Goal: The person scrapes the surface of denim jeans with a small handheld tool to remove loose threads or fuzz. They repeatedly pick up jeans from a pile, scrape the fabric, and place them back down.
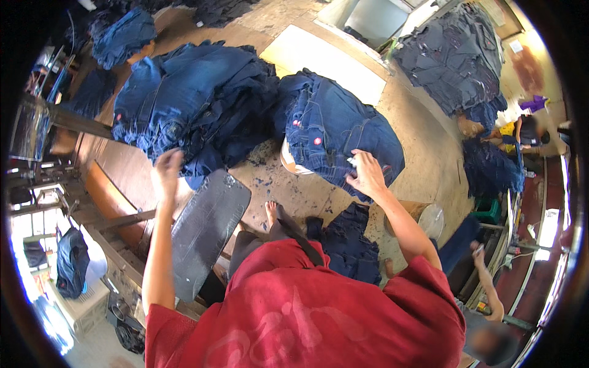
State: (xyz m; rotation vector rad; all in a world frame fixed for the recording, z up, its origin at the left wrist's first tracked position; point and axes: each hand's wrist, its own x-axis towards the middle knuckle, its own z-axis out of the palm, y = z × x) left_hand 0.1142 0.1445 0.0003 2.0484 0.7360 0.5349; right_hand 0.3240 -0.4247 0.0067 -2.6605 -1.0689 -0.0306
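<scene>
My right hand (370, 176) is over the near edge of a stack of blue jeans (343, 122) that rests on a round pale support (293, 161). Its fingers are closed around a small whitish object (351, 162), too small to name. To the left lies a larger heap of blue jeans (196, 92). My left hand (165, 175) is raised at that heap's near edge; motion smears its fingers, and I cannot see whether it grips any cloth. Red-and-white tags show on both piles.
A black padded board (211, 224) lies beside my legs. Dark denim (350, 245) is on the floor at my right, near a round drum (429, 218). Dark grey garments (454, 58) are heaped at the far right. A co-worker's arm (488, 282) reaches in at lower right.
</scene>
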